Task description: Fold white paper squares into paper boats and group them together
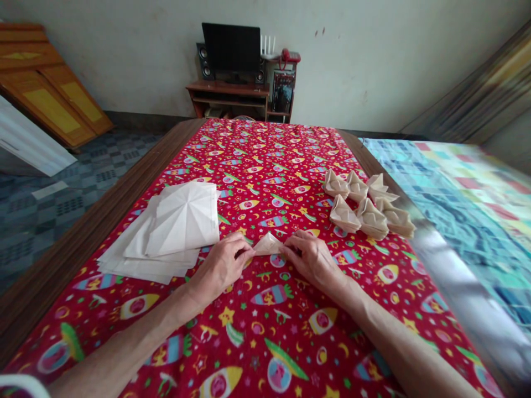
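Note:
A small piece of folded off-white paper, triangular with a peak at the top, lies between my hands on the red patterned cloth. My left hand pinches its left corner between thumb and fingers. At the right corner, my right hand pinches it the same way. To the left sits a loose stack of creased paper sheets, the top one marked with folds radiating from its centre. On the right stand several stacks of folded paper pieces, set in two rows.
Beyond the table's far end, a desk carries a monitor, speakers and a red telephone. A bed with a patterned cover adjoins the right side. A wooden cabinet stands at left. Something white and curved shows at the lower left.

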`<state>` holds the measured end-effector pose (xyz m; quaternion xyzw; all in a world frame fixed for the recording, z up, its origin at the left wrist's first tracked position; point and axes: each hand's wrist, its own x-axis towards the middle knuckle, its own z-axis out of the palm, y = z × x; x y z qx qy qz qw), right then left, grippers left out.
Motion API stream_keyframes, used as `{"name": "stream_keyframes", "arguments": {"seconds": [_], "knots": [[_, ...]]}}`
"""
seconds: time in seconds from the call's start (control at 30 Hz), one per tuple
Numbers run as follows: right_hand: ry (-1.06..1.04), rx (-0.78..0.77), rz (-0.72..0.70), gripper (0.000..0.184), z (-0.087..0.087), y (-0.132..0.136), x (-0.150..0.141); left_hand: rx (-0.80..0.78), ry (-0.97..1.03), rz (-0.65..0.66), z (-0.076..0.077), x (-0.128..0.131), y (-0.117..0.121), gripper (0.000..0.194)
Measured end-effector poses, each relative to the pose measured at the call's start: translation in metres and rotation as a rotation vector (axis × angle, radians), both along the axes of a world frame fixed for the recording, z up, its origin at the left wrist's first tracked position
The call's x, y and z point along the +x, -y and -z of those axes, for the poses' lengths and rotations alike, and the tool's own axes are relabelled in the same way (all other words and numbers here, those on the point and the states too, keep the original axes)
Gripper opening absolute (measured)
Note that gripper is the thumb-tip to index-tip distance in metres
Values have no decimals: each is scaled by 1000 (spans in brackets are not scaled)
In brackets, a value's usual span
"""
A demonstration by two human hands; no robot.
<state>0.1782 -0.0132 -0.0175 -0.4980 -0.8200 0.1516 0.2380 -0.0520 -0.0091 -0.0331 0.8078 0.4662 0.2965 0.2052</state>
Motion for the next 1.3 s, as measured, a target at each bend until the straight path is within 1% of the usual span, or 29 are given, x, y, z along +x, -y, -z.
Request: {"name": "stream_keyframes", "arguments": {"seconds": [0.17, 0.4, 0.57, 0.67, 0.77, 0.87, 0.93, 1.0, 1.03, 1.1, 1.13, 1.2, 1.27, 1.3], "knots": [[59, 26, 28, 21, 0, -1, -2, 47, -96, -29, -6, 4, 0, 16], [143, 44, 65, 21, 1, -2, -6, 21, -153, -2, -9, 7, -1, 17], [162, 83, 66, 20, 1, -2, -8, 13, -138, -3, -8, 6, -4, 18], [162, 94, 61, 20, 2, -2, -8, 9, -118, -46, -8, 3, -7, 19], [155, 91, 63, 19, 2, -2, -8, 42, -119, -77, -4, 0, -10, 21], [156, 85, 55, 18, 1, -2, -8, 60, -106, -70, 1, -3, -12, 17], [173, 80, 64, 18, 1, -2, -9, 69, -59, -63, 2, -6, -12, 12], [193, 74, 74, 19, 2, -2, -9, 99, 0, -64, -3, -8, -12, 8], [197, 73, 73, 19, 2, -3, -9, 127, 18, -69, -8, -9, -11, 10], [200, 71, 67, 19, 2, -3, -9, 202, 12, -75, -19, -9, -7, 21], [200, 71, 66, 19, 2, -3, -9, 239, -20, -55, -24, -7, -4, 28], [200, 71, 65, 19, 1, -2, -9, 278, -141, 73, -31, -2, 3, 39], [203, 74, 63, 20, -2, -2, -9, 271, -304, 229, -30, 4, 11, 46], [205, 77, 62, 21, -3, -1, -9, 258, -374, 275, -28, 7, 14, 48]]}}
